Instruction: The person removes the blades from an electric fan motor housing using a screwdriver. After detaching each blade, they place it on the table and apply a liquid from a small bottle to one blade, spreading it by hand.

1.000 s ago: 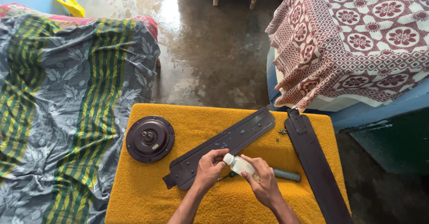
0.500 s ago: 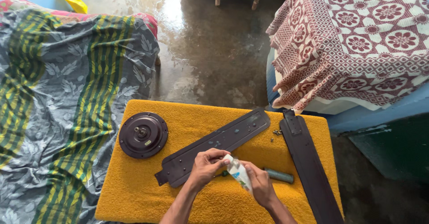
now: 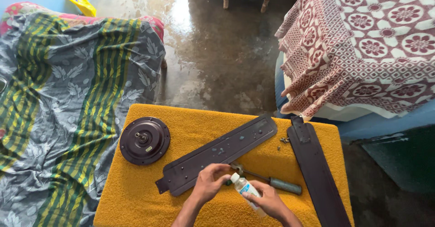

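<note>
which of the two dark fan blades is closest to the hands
The fan blade lying diagonally across the middle of the yellow cloth: the left hand rests at its near edge. The other blade lies apart along the right edge, untouched.

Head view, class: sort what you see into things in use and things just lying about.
In use: small bottle, right hand, left hand, fan blade.
Lying about: screwdriver, second blade, round motor, screws.
</note>
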